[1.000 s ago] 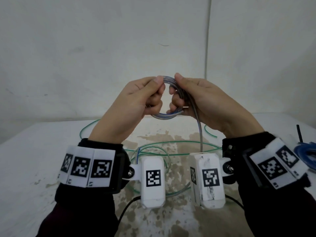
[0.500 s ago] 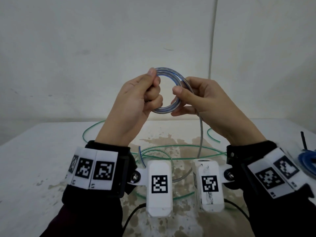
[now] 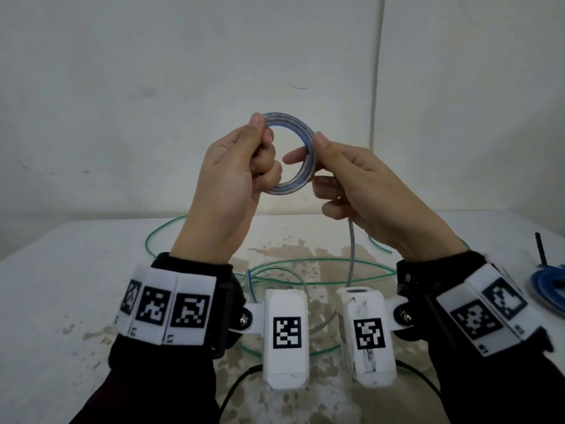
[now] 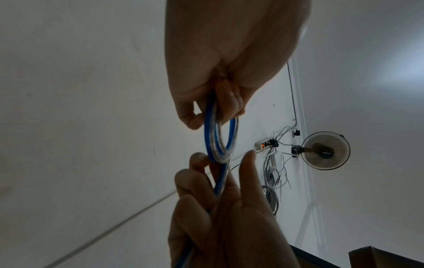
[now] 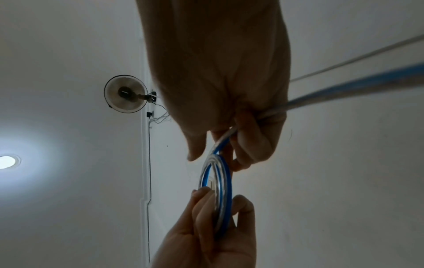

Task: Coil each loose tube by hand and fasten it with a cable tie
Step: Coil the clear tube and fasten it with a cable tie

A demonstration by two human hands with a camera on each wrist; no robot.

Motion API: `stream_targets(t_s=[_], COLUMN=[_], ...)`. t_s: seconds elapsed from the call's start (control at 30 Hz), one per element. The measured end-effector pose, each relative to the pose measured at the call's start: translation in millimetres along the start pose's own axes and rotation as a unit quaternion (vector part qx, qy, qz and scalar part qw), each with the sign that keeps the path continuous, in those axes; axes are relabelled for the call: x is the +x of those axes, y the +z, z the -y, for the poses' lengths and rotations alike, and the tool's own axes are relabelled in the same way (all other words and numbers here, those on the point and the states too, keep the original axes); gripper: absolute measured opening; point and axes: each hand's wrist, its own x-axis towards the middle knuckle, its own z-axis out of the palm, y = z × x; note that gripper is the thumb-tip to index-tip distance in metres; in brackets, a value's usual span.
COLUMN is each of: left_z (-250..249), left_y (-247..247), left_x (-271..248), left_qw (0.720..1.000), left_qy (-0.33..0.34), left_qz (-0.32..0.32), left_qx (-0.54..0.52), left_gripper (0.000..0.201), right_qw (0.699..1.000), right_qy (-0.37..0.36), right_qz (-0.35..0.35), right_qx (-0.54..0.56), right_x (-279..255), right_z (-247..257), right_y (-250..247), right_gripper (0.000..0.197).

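Both my hands pinching tube coil (image 3: 290, 154): left hand (image 3: 235, 175), right hand (image 3: 363, 191); mid-winding; next, feed hanging tail (image 3: 351, 249) round

Black sleeves (image 3: 159, 390), white wrist bands (image 3: 166, 307) w/ b&w square tags.

Since a second ago both hands (image 3: 293, 179) have risen, apparently opening the bunched tube coil (image 3: 292, 154) into a round ring.
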Motion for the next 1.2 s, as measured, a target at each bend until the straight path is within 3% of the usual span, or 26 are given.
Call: stream_targets(t_s=[0.13, 0.27, 0.4, 0.63, 0.77, 0.9, 1.07, 1.2], left_z=[2.0, 5.0, 4.0, 6.0, 8.0, 5.7, 7.6, 8.1], left_y=[2.5, 3.0, 6.1, 11.3, 19.2, 21.0, 13.6, 12.1], left_x=[0.5, 0.7, 0.0, -0.6, -1.4, -2.8, -2.2, -2.7], left_qw=[1.000, 1.000, 1.000, 0.998, 0.998, 0.993, 0.989, 0.996], left_qy=[0.008, 0.008, 0.014, 0.038, 0.022, -0.051, -0.104, -0.055], left_qz=[-0.002, -0.011, -0.019, -0.047, 0.015, 0.087, 0.107, 0.069], left_qx=[0.004, 0.013, 0.012, -0.035, -0.050, -0.062, 0.005, 0.025], left_gripper=[0.033, 0.033, 0.033, 0.033, 0.032, 0.032, 0.031, 0.032], right_qw=[0.999, 0.998, 0.997, 0.982, 0.981, 0.965, 0.984, 0.987], right_qy=[-0.019, -0.014, 0.040, 0.070, 0.051, 0.051, 0.056, 0.079], right_qz=[-0.001, -0.024, -0.024, 0.043, 0.026, 0.032, 0.054, 0.022], right_qx=[-0.035, -0.057, 0.066, 0.169, 0.187, 0.254, 0.162, 0.137], right_x=[-0.1, 3.0, 5.9, 8.1, 9.7, 7.2, 3.3, 6.7], right_z=[-2.9, -6.5, -6.7, -8.2, -5.8, -1.4, -0.1, -2.8], right_y=[3.1, 6.8, 7.1, 6.8, -2.9, -16.5, -17.4, -12.7], right_gripper=[0.016, 0.026, 0.051, 0.043, 0.042, 0.039, 0.038, 0.041])
